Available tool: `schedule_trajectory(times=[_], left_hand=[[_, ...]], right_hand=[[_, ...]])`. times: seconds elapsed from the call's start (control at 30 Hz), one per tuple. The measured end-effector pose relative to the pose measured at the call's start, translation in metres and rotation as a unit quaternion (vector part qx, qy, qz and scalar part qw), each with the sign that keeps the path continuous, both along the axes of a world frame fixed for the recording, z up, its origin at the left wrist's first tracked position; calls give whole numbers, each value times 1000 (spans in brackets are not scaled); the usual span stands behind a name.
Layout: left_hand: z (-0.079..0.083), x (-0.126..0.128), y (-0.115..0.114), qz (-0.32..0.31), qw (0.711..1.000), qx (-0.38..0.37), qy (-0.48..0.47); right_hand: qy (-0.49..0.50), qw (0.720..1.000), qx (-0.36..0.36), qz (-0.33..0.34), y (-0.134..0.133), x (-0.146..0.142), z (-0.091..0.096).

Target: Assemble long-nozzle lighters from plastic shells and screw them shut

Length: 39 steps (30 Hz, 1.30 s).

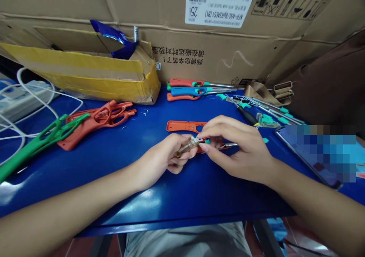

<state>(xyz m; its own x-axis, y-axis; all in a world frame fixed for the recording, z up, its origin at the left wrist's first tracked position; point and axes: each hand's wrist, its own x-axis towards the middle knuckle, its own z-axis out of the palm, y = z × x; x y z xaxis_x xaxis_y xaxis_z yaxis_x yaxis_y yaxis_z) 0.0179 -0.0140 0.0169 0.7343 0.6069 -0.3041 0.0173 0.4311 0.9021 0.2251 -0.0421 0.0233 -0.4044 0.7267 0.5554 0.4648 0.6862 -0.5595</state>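
Note:
My left hand [173,152] is closed around a small see-through amber lighter fuel tank [186,146]. The fingertips of my right hand [236,146] pinch together at the tank's pale upper end; any tiny part between them is too small to make out. Just behind my hands lies an opened orange lighter casing [179,126] on the blue table [216,200]. My right hand partly hides this casing, along with a teal piece and a metal tube beside it.
Assembled lighters [189,91] lie at the back. To the left are orange casing halves [97,122] and a green casing [42,148]. A black-handled screwdriver [246,114], metal rods and teal triggers lie right, near a phone [308,154]. A yellow-taped carton [108,78] stands back left, near white cables [23,124].

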Motion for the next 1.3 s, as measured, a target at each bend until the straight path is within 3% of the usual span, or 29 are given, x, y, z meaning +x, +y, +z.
schedule_trajectory(times=[0.27, 0.37, 0.43, 0.53, 0.6, 0.67, 0.8, 0.93, 1.1, 1.3], left_hand=[[-6, -3, 1, 9, 999, 48, 15], [-3, -4, 2, 32, 984, 168, 55], [-3, -6, 4, 47, 937, 333, 94], [-8, -11, 8, 30, 814, 562, 143], [-12, -13, 11, 9, 752, 638, 164], [-16, -15, 13, 2, 728, 663, 175], [-18, -14, 14, 0, 740, 646, 188], [-17, -13, 14, -8, 754, 627, 198], [-21, -12, 16, -14, 761, 612, 213], [-20, -12, 17, -10, 765, 607, 216]], right_hand=[[5, 999, -32, -14, 5, 1, 1], [10, 997, -73, -37, 8, 4, 3], [11, 992, -97, -75, 10, 6, 5], [0, 986, -99, -131, 13, 11, 7], [-26, 986, -84, -139, 15, 15, 8], [-71, 987, -67, -127, 16, 20, 9], [-207, 974, -37, -87, 16, 30, 14], [-314, 946, -75, -28, 15, 37, 18], [-337, 931, -136, 26, 14, 32, 16], [-355, 925, -127, 49, 14, 29, 10]])
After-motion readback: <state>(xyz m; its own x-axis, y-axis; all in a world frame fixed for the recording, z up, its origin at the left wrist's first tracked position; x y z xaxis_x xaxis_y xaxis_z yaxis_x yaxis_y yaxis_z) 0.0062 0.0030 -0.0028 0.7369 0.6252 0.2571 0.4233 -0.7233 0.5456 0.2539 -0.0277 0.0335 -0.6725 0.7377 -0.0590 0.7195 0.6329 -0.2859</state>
